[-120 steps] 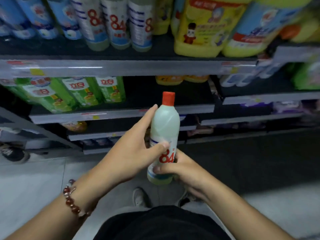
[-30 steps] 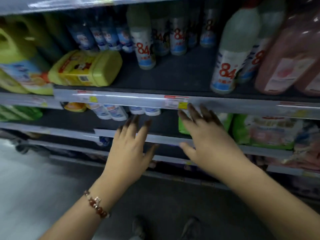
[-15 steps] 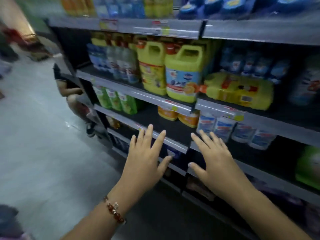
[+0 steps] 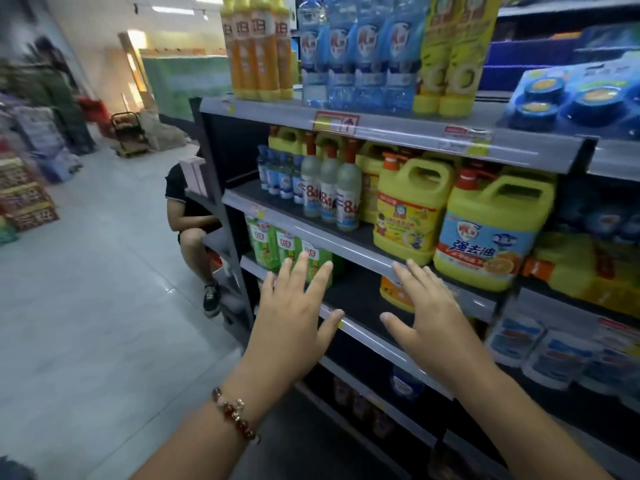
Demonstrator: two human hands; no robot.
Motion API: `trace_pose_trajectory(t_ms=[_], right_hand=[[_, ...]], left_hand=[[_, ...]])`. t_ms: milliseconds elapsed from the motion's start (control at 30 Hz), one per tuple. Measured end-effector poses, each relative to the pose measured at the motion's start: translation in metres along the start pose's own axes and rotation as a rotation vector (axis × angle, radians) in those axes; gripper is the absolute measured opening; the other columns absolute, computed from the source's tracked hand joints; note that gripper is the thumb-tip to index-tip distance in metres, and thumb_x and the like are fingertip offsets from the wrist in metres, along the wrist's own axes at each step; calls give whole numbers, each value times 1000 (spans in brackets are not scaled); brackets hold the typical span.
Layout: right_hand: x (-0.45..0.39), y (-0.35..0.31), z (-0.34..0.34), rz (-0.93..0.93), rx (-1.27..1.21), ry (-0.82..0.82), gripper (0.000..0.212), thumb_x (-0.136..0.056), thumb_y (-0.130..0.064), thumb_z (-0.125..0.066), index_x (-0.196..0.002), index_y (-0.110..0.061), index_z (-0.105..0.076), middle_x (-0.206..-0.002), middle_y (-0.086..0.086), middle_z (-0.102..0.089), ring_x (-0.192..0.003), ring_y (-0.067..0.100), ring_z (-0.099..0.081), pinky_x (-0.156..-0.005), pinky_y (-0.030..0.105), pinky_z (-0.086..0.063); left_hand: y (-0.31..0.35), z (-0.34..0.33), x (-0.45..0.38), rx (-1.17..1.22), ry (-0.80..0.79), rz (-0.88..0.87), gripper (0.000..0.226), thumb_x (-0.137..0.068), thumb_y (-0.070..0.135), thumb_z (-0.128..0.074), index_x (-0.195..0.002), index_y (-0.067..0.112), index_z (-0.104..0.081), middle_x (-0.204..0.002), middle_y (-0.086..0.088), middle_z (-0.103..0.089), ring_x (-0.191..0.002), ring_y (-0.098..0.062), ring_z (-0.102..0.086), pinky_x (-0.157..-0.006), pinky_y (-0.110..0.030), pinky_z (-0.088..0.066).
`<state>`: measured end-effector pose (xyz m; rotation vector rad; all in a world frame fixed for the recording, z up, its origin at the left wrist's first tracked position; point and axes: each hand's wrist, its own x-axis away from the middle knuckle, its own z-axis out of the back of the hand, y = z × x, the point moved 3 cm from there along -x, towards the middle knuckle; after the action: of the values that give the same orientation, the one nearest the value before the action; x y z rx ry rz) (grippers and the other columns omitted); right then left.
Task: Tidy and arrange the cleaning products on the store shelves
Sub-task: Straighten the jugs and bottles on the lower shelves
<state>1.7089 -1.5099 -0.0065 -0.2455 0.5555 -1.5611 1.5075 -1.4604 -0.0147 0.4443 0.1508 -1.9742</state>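
Judging by how the stock lies, the tidying looks part done. Taking the three 84 bottles [image 4: 330,192] as the landmark: they stand upright in a neat row near the front of their shelf, labels facing out, with small blue bottles [image 4: 275,174] lined up just to their left and the yellow jugs [image 4: 412,206] just to their right, also upright and fronted. On the shelf directly below the 84 bottles, the green packs [image 4: 277,245] stand together at the left end, while the stretch of that shelf [image 4: 356,296] to their right shows bare dark board, with only an orange bottle [image 4: 394,294] set back in it; that gap probably still wants filling or fronting. Further right of the 84 bottles, beyond the jugs, a yellow pack [image 4: 571,268] seems to lie on its side, though blur makes this uncertain, so it may be the next thing to straighten. The top shelf above the 84 bottles reads as orderly.

Both hands are empty. The left hand [image 4: 294,313] hovers below the 84 bottles, fingers straight and slightly spread, palm toward the green packs, touching nothing that I can make out. The right hand [image 4: 427,318] is likewise flat and spread, below and right of the 84 bottles; its fingertips [image 4: 401,270] reach the price rail [image 4: 346,244] under the jugs, and whether they touch it I cannot tell
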Motion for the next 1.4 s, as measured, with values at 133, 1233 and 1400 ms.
trace_pose_trajectory(t_ms=[133,1233,1400], right_hand=[[-55,-15,-25,10,-44,-2,80,-98,-44,-59,-160,-37,-10,-168,-14,-5,-155,8,0,-123,30,-7],[-287,-89,-141,-487,-170,635,55,-83,-42,-76,-124,-14,-54,-116,1,-49,-107,16,-51,-88,28,-46],[-244,-156,-156,-448,-208,472,51,-76,-50,-81,-110,-30,-49,-108,-15,-47,-94,2,-59,-72,19,-55]], left_hand=[[-31,-12,-50,-10,-14,-33,72,-96,59,-41,-159,26,-28,-166,-13,-25,-153,-35,-25,-122,-55,-22],[-207,-118,-255,1352,-529,-59,77,-85,62,-70,-150,36,-37,-147,13,-53,-134,-2,-51,-111,-31,-44],[-200,-111,-233,1969,-673,242,93,-66,74,-77,-133,12,-58,-125,-19,-70,-113,-32,-69,-96,-47,-57]])
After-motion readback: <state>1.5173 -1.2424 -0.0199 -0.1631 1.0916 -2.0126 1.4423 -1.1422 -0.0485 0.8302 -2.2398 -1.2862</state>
